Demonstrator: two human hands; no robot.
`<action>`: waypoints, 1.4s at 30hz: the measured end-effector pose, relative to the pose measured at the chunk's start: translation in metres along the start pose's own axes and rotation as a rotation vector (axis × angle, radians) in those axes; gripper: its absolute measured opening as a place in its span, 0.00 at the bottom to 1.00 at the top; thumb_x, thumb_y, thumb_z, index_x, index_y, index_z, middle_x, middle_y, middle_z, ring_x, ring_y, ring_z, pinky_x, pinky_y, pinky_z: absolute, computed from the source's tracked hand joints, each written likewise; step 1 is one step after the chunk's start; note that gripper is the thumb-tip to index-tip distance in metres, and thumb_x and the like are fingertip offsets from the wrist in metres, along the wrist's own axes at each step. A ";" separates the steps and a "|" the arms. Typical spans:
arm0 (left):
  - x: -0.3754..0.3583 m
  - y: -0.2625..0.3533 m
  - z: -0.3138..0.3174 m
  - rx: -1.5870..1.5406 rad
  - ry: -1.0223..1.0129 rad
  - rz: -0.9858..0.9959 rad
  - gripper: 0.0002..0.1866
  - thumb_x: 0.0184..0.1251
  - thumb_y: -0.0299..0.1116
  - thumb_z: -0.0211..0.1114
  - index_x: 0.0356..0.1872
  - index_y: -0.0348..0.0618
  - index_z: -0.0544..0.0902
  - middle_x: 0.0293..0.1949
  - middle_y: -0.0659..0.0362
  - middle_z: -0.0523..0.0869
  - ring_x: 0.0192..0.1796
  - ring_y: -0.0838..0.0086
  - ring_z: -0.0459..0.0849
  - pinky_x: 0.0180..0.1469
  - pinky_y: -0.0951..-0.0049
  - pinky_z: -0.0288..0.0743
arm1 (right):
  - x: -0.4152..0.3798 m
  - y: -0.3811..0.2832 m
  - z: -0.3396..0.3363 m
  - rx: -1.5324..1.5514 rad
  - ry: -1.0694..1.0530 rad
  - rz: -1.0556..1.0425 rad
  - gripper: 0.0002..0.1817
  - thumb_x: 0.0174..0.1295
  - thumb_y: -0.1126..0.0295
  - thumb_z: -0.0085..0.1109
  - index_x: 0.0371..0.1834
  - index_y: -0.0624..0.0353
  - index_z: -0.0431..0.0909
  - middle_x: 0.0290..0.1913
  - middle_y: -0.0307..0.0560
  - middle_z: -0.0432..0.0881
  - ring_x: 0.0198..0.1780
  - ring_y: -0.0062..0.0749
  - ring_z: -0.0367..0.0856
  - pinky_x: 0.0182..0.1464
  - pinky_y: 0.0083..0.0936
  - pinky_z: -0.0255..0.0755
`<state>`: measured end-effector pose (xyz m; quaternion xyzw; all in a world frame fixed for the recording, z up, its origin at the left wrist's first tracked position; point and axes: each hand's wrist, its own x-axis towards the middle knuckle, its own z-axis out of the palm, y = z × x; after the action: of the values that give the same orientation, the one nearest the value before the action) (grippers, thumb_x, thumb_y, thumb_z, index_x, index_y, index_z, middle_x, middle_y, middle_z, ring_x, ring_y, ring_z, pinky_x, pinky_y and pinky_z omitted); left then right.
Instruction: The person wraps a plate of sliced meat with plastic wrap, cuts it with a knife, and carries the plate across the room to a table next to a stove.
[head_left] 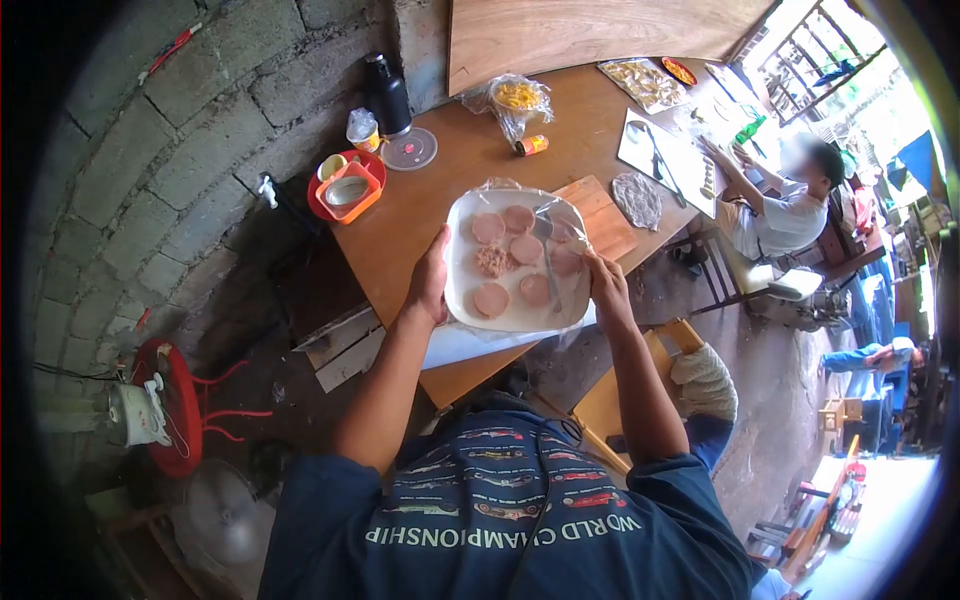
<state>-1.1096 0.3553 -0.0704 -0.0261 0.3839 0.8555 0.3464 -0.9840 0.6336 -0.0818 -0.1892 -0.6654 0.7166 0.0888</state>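
Note:
Both hands hold up a white square plate [462,285] over the near part of the table. My left hand [430,280] is closed on its left edge, and my right hand [608,285] grips the right edge together with clear plastic wrap [575,298]. Several round pink meat slices [526,249] lie on the plate around a small heap of minced meat [492,261]. A metal utensil [544,226] rests on the right side; its kind is hard to make out. Beneath and behind the plate, a wooden cutting board [607,222] is partly hidden.
On the wooden table [400,225] stand a red basin [322,206], a black flask [388,100], a plastic-wrapped bowl of yellow food [517,96] and a small can [532,146]. Another person [785,205] sits at the right by a white board [640,150]. A chair [610,400] stands near my right arm.

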 end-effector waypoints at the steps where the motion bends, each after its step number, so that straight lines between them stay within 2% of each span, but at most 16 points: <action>1: -0.005 -0.001 -0.004 0.017 0.047 -0.002 0.35 0.84 0.58 0.50 0.77 0.40 0.69 0.71 0.50 0.78 0.69 0.61 0.81 0.71 0.57 0.77 | -0.004 -0.002 0.004 -0.002 -0.027 0.018 0.23 0.83 0.56 0.49 0.53 0.67 0.86 0.43 0.40 0.89 0.43 0.21 0.86 0.48 0.21 0.77; 9: -0.036 -0.002 -0.022 -0.072 -0.031 0.029 0.35 0.84 0.57 0.51 0.78 0.41 0.67 0.72 0.49 0.77 0.71 0.60 0.80 0.73 0.57 0.75 | -0.020 0.003 0.029 0.182 -0.066 0.105 0.21 0.84 0.59 0.49 0.59 0.67 0.83 0.50 0.43 0.89 0.50 0.24 0.85 0.53 0.23 0.78; 11: -0.041 0.000 -0.024 -0.073 -0.024 0.017 0.35 0.83 0.57 0.51 0.78 0.40 0.67 0.72 0.49 0.76 0.71 0.60 0.80 0.73 0.57 0.75 | -0.020 0.007 0.032 0.368 -0.037 0.224 0.21 0.83 0.60 0.49 0.65 0.67 0.79 0.56 0.51 0.87 0.55 0.34 0.87 0.62 0.30 0.79; 15: -0.047 -0.004 -0.031 -0.073 -0.022 0.024 0.36 0.83 0.58 0.51 0.78 0.41 0.67 0.72 0.49 0.76 0.71 0.60 0.80 0.73 0.57 0.75 | -0.022 0.009 0.038 0.465 -0.021 0.256 0.24 0.83 0.59 0.49 0.69 0.68 0.74 0.61 0.56 0.85 0.59 0.42 0.87 0.67 0.38 0.79; 17: -0.047 -0.007 -0.036 -0.088 -0.016 0.020 0.36 0.83 0.58 0.52 0.79 0.41 0.67 0.72 0.49 0.76 0.71 0.60 0.80 0.73 0.57 0.75 | -0.028 -0.002 0.044 0.552 -0.113 0.302 0.26 0.82 0.58 0.49 0.71 0.68 0.72 0.63 0.59 0.84 0.61 0.46 0.86 0.68 0.42 0.79; 24: -0.051 -0.014 -0.045 -0.128 -0.028 0.011 0.36 0.83 0.58 0.51 0.79 0.41 0.67 0.73 0.49 0.76 0.72 0.60 0.79 0.74 0.57 0.73 | -0.042 -0.014 0.058 0.540 -0.084 0.341 0.26 0.82 0.55 0.48 0.72 0.65 0.73 0.65 0.56 0.84 0.63 0.47 0.85 0.68 0.46 0.78; 27: -0.054 -0.018 -0.044 -0.151 -0.029 0.034 0.36 0.83 0.58 0.51 0.79 0.42 0.67 0.73 0.50 0.76 0.72 0.61 0.78 0.74 0.57 0.73 | -0.045 -0.012 0.057 0.593 -0.108 0.412 0.27 0.82 0.57 0.45 0.77 0.58 0.69 0.68 0.52 0.81 0.67 0.44 0.81 0.73 0.43 0.73; 30: -0.058 -0.017 -0.042 -0.130 -0.019 0.039 0.36 0.83 0.59 0.52 0.79 0.42 0.67 0.73 0.50 0.76 0.72 0.61 0.79 0.74 0.57 0.73 | -0.025 0.024 0.022 0.520 -0.138 0.427 0.25 0.82 0.54 0.47 0.69 0.60 0.77 0.62 0.51 0.85 0.58 0.44 0.85 0.64 0.42 0.79; 32: -0.059 -0.017 -0.043 -0.121 -0.018 0.023 0.36 0.83 0.59 0.52 0.79 0.42 0.67 0.73 0.50 0.76 0.71 0.61 0.79 0.74 0.57 0.73 | -0.004 0.023 0.002 -0.203 -0.056 0.004 0.22 0.83 0.54 0.49 0.63 0.61 0.81 0.58 0.51 0.85 0.53 0.42 0.85 0.60 0.41 0.78; 34: -0.057 -0.021 -0.046 -0.142 -0.034 -0.028 0.36 0.83 0.59 0.52 0.79 0.43 0.66 0.73 0.50 0.76 0.72 0.60 0.78 0.74 0.55 0.74 | 0.014 -0.015 0.020 -0.676 0.089 -0.436 0.19 0.80 0.57 0.54 0.55 0.62 0.83 0.49 0.55 0.84 0.52 0.51 0.84 0.60 0.40 0.76; 35: -0.058 -0.022 -0.042 -0.142 -0.038 -0.032 0.36 0.83 0.59 0.52 0.79 0.43 0.66 0.73 0.50 0.76 0.72 0.60 0.78 0.74 0.55 0.74 | 0.012 -0.051 0.049 -0.664 0.151 -0.372 0.17 0.79 0.59 0.54 0.56 0.61 0.84 0.53 0.55 0.86 0.57 0.56 0.83 0.63 0.40 0.75; 37: -0.062 -0.022 -0.031 -0.159 -0.059 -0.106 0.37 0.82 0.60 0.53 0.80 0.43 0.65 0.73 0.49 0.76 0.73 0.58 0.78 0.75 0.52 0.75 | 0.020 -0.091 0.086 -0.870 -0.040 -0.519 0.18 0.79 0.60 0.52 0.56 0.62 0.84 0.59 0.55 0.85 0.62 0.55 0.82 0.65 0.42 0.75; 38: -0.061 -0.025 -0.029 -0.156 -0.067 -0.116 0.37 0.82 0.60 0.53 0.80 0.43 0.65 0.73 0.49 0.76 0.73 0.58 0.78 0.75 0.52 0.75 | 0.029 -0.102 0.098 -0.931 -0.286 -0.572 0.20 0.80 0.58 0.55 0.62 0.62 0.82 0.63 0.61 0.83 0.65 0.56 0.81 0.67 0.43 0.74; 39: -0.060 -0.027 -0.028 -0.156 -0.087 -0.119 0.38 0.82 0.61 0.53 0.80 0.44 0.65 0.73 0.49 0.76 0.73 0.57 0.78 0.75 0.52 0.74 | 0.050 -0.088 0.106 -0.938 -0.428 -0.543 0.22 0.81 0.57 0.52 0.63 0.62 0.82 0.63 0.60 0.84 0.65 0.54 0.82 0.68 0.43 0.73; 40: -0.059 -0.028 -0.027 -0.156 -0.106 -0.120 0.38 0.82 0.61 0.53 0.80 0.44 0.65 0.73 0.49 0.75 0.74 0.56 0.78 0.75 0.51 0.74 | 0.062 -0.077 0.113 -0.940 -0.418 -0.540 0.22 0.81 0.57 0.52 0.63 0.62 0.82 0.63 0.60 0.84 0.65 0.54 0.82 0.68 0.43 0.73; 42: -0.059 -0.031 -0.026 -0.171 -0.112 -0.102 0.39 0.82 0.61 0.53 0.80 0.44 0.64 0.74 0.49 0.75 0.73 0.56 0.78 0.75 0.51 0.74 | 0.078 -0.069 0.124 -1.045 -0.635 -0.307 0.24 0.82 0.52 0.49 0.56 0.62 0.85 0.55 0.61 0.88 0.59 0.60 0.84 0.66 0.48 0.74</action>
<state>-1.0518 0.3184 -0.0896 -0.0270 0.2878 0.8665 0.4069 -1.1118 0.5559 -0.0199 0.1121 -0.9411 0.2973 -0.1154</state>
